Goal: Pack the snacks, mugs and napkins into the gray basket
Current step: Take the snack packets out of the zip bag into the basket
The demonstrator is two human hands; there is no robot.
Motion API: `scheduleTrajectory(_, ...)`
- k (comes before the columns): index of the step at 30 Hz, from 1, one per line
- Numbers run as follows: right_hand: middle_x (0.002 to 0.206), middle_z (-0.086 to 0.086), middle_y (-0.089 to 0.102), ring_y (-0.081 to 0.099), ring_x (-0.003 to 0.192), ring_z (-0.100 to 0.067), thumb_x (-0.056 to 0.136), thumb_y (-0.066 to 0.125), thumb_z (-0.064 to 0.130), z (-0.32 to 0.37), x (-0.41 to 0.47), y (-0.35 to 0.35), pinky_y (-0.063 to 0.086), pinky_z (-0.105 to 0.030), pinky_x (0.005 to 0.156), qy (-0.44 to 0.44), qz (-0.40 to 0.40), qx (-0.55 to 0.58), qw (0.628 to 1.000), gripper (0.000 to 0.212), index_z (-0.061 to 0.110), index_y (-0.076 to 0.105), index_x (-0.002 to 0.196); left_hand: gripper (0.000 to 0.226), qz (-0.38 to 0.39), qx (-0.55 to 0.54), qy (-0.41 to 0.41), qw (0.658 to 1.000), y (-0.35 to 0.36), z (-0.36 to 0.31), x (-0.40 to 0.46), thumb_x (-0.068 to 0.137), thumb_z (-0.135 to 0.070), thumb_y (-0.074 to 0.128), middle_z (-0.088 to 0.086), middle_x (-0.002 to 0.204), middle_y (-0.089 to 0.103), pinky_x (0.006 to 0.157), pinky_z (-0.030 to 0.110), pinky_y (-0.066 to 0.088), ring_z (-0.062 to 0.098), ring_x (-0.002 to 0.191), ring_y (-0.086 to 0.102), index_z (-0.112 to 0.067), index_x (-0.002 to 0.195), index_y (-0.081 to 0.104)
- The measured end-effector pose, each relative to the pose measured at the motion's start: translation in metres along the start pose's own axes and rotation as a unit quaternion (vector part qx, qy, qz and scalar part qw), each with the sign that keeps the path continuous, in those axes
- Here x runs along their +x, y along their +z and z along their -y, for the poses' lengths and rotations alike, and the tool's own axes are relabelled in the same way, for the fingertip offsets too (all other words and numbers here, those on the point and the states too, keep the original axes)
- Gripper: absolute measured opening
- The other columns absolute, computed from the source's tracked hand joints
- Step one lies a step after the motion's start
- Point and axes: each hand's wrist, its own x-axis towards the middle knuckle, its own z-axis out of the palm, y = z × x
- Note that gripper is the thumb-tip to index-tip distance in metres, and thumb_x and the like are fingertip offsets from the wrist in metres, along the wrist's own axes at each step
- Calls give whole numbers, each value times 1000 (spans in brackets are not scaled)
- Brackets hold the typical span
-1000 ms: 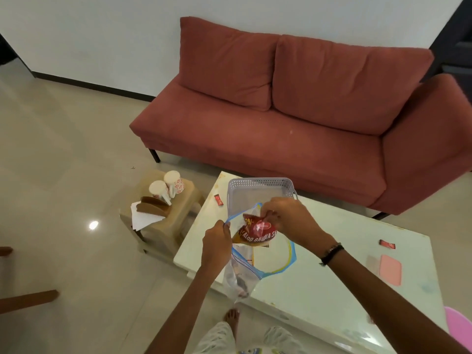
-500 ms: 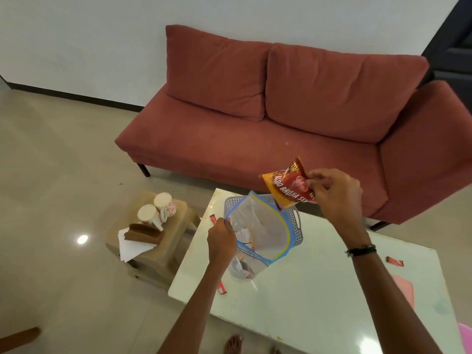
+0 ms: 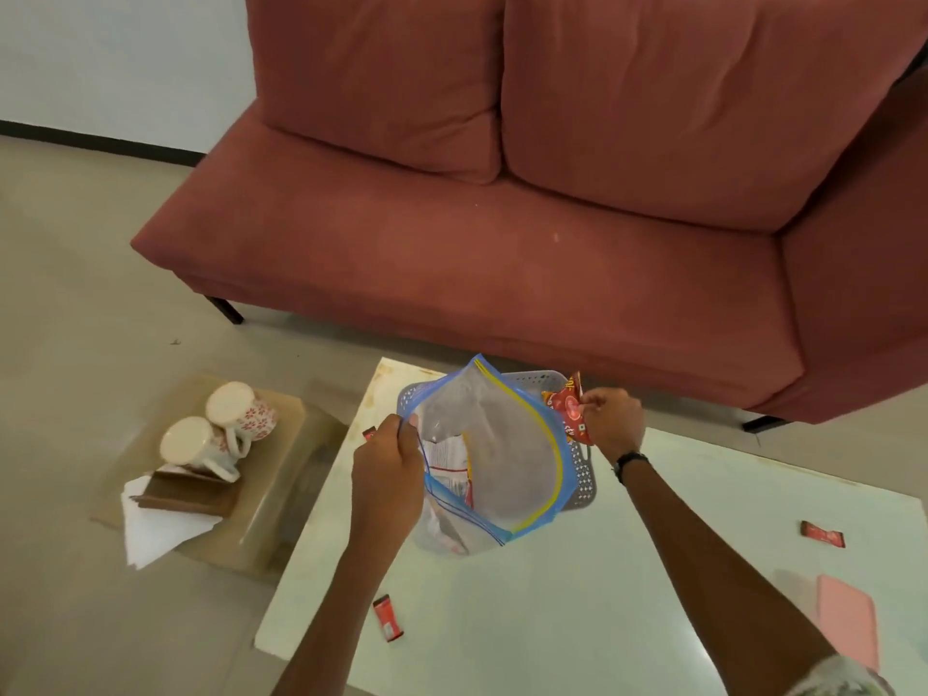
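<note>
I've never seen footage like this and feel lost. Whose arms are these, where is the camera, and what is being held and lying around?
There is no machine here: these are a person's bare arms, filmed by a wide-angle camera worn on the head, looking forward and down.

The left hand holds the rim of a clear zip bag, keeping it open. The right hand pinches a red snack packet over the gray basket, which stands on the white table behind the bag. Small red sachets and a pink card lie on the table too.

On a low stool to the left are two mugs and white napkins.
</note>
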Motion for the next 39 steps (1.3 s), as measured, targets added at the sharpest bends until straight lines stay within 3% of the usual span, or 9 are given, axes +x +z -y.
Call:
scheduleTrajectory(10,104,-18,72,65,98,-36,80,61,9,-47,66,76,50,-36,81,31,38,4,999,21,10,75,96,28,13,-20,14,1000,33,30,19,98,-27,37,-9,54,46,37,6,37,7,40,54,-15,73,44)
scheduleTrajectory(12,106,-16,72,65,99,-36,80,59,7,-53,72,81,50,-35,80,37,35,6,999,22,10,75,95,27,12,-25,16,999,35,33,17,97,-27,37,-9,53,46,35,6,36,0,41,56,-16,73,44)
scheduleTrajectory(22,114,-19,68,63,104,-35,81,62,4,-51,59,75,48,-36,86,61,4,69,996,29,3,66,109,22,23,-39,29,999,36,37,16,97,-27,38,-10,58,50,37,8,38,4,45,57,-16,82,49)
scheduleTrajectory(25,112,-17,68,65,99,-27,85,59,0,-17,18,28,48,-21,84,-6,-58,190,980,26,3,63,110,22,23,-43,43,998,32,31,3,98,-25,37,-4,58,51,46,17,38,12,52,51,-17,81,49)
scheduleTrajectory(28,92,6,72,65,78,-3,85,63,15,29,-52,-39,45,-1,69,-121,-97,251,956,14,24,66,95,22,27,-48,61,997,22,22,-11,98,-23,38,-4,57,51,46,20,35,13,51,50,-17,79,49)
scheduleTrajectory(30,79,14,72,65,71,1,82,66,18,54,-102,-69,45,-3,65,-179,-6,232,956,9,26,68,85,25,34,-45,61,997,12,15,-23,98,-24,38,-4,56,50,43,16,35,12,50,48,-14,79,50)
scheduleTrajectory(33,73,11,72,68,69,-3,82,66,7,82,-163,-79,50,-12,68,-170,220,159,947,15,21,71,81,26,42,-47,66,996,-8,4,-52,98,-24,38,-7,54,47,42,11,37,8,46,45,-10,81,53)
scheduleTrajectory(35,88,-3,74,69,83,-16,83,65,9,88,-186,-68,50,-22,75,-170,315,9,933,11,11,73,89,25,45,-53,60,996,-22,0,-76,98,-23,40,-9,53,45,41,8,36,6,42,46,-12,78,52)
scheduleTrajectory(39,121,-19,63,59,111,-29,83,64,7,76,-214,-34,47,-30,89,-189,416,-208,865,34,4,62,117,28,57,-32,54,996,-44,5,-125,98,-22,41,-8,51,41,44,14,34,7,44,44,-16,71,45)
